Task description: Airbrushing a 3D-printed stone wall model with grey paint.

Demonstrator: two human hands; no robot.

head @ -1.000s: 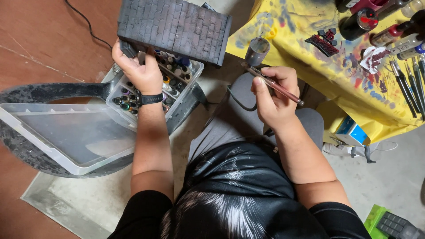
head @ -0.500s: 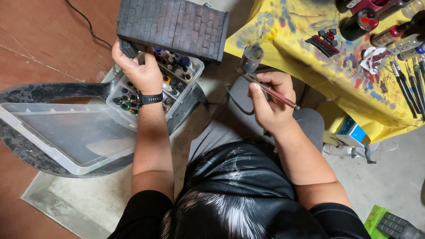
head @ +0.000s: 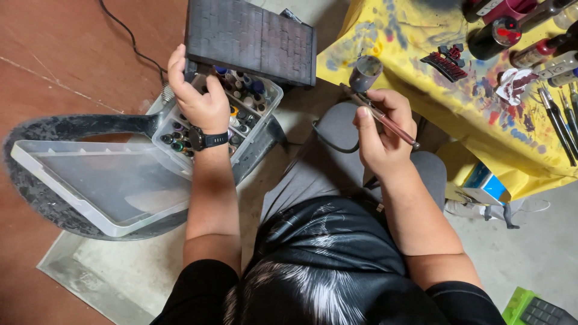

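Airbrush (head: pixel 382 114) (cup on top) is now raised higher in right hand (head: pixel 382 135), fingers closed around it; left hand (head: pixel 201 99) stays curled in the paint-bottle box (head: pixel 268 111).

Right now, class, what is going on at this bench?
A seated person's right hand holds an airbrush over the lap, beside the paint-spattered yellow cloth. The left hand reaches into a clear box of small paint bottles, just under a dark brick-patterned panel. The box's lid lies open.
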